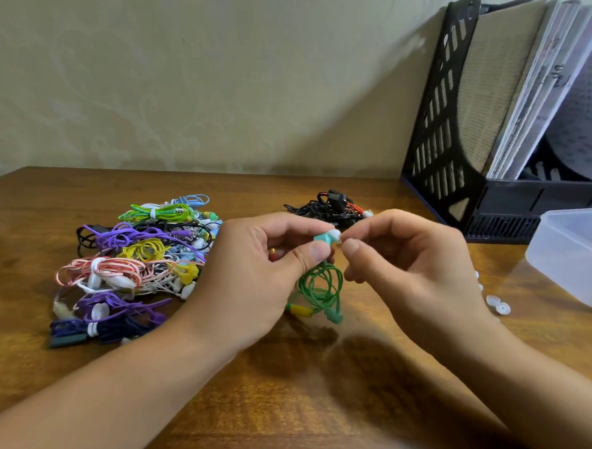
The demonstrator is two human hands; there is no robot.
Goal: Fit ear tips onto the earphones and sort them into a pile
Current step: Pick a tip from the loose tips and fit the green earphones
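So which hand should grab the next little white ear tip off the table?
Probably the right hand. The loose ear tips lie on the table just beside its wrist, near the clear plastic tub, while the left hand is pinching the green earphone.

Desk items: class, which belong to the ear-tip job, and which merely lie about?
Job: left hand, right hand, green earphone, white ear tip, coloured pile, loose tips.
Lying about: file rack, plastic tub.
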